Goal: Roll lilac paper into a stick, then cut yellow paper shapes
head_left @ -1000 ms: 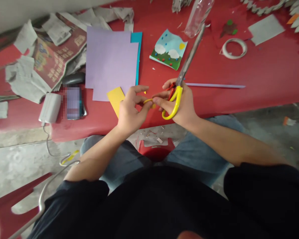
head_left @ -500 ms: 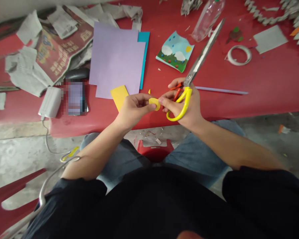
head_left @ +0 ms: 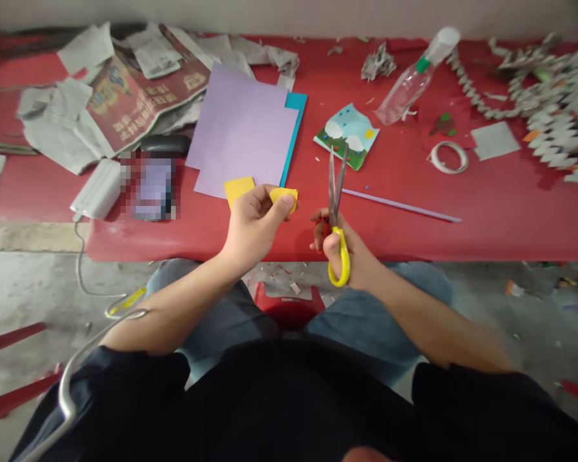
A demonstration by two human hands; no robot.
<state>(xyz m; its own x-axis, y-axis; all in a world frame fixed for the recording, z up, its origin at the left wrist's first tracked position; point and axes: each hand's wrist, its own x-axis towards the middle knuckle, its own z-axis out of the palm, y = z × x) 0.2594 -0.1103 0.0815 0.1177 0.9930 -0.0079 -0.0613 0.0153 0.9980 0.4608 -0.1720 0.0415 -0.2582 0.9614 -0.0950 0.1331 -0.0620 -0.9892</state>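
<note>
My left hand pinches a small yellow paper piece between thumb and fingers. My right hand is closed on scissors with yellow and red handles, their blades slightly apart and pointing away from me. A gap separates the blades from the yellow piece. Behind my left hand, a larger yellow paper overlaps the lilac sheets, with a blue sheet under them. Beyond the blade tips lies a small landscape picture. A thin lilac stick rests right of the scissors.
Newspaper scraps, a white box with a cable and a blurred phone lie left. A bottle, a tape roll, a pale paper square and a folded-paper chain are to the right.
The scissors have swung upright with their blades parted, and my right hand has moved away from the yellow piece. My left hand now holds that piece alone. The head view has shifted.
</note>
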